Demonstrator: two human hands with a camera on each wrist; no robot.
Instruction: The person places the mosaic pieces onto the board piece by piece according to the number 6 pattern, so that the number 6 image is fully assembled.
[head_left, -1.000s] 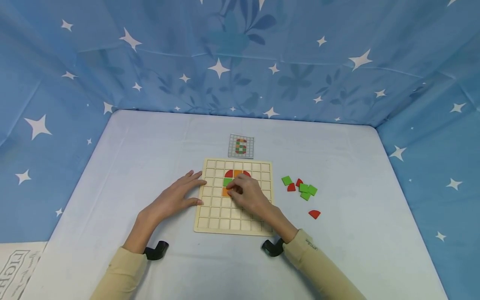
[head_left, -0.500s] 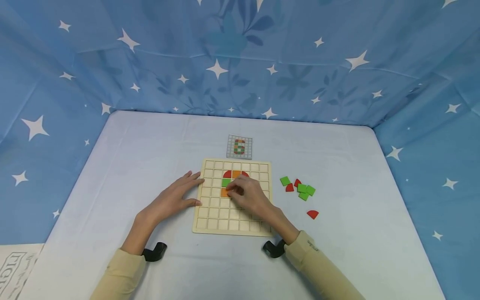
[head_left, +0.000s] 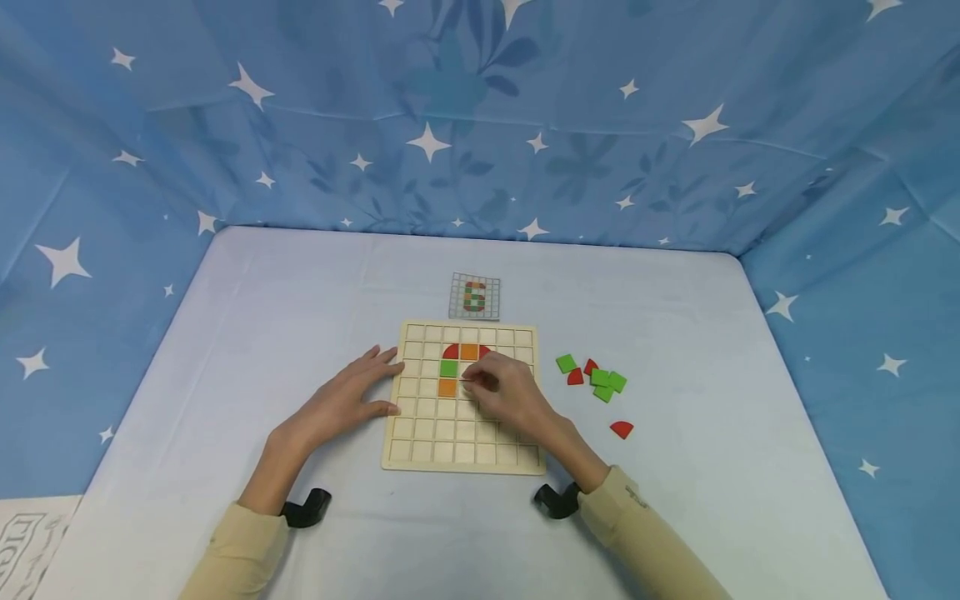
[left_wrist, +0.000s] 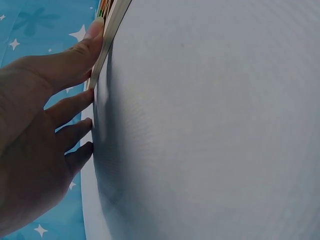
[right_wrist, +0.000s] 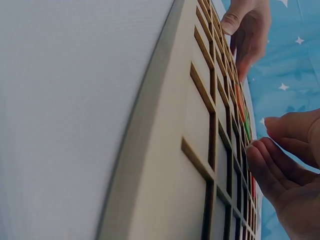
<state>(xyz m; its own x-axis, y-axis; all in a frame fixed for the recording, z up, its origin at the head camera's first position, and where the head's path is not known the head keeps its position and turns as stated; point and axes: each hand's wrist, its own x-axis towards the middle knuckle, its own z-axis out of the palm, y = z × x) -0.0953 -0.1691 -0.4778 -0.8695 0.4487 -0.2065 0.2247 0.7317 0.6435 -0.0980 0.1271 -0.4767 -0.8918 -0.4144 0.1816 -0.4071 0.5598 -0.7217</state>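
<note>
A pale wooden grid board (head_left: 422, 451) lies on the table with several coloured tiles in its cells. Two red quarter-circles flank an orange square (head_left: 468, 352) in the upper row. Below the left red one (head_left: 451, 352) sit a green square (head_left: 448, 368) and another orange square (head_left: 447, 388). My left hand (head_left: 341, 393) rests at the board's left edge, fingers extended; in the left wrist view its thumb touches the rim. Just right of the lower orange square, my right hand (head_left: 513, 396) hovers with bent fingers. In the right wrist view, no tile shows between its thumb and fingertips.
A small card (head_left: 475, 297) printed with a coloured tile pattern on a grid lies behind the board. To the right are loose green squares (head_left: 602, 377) and red quarter-circles (head_left: 621, 429). Starry blue cloth (head_left: 480, 192) surrounds the white table.
My right hand has drawn slightly right, off the lower orange square, which now shows fully in its cell. The left hand stays at the board's edge. The head view has shifted a little.
</note>
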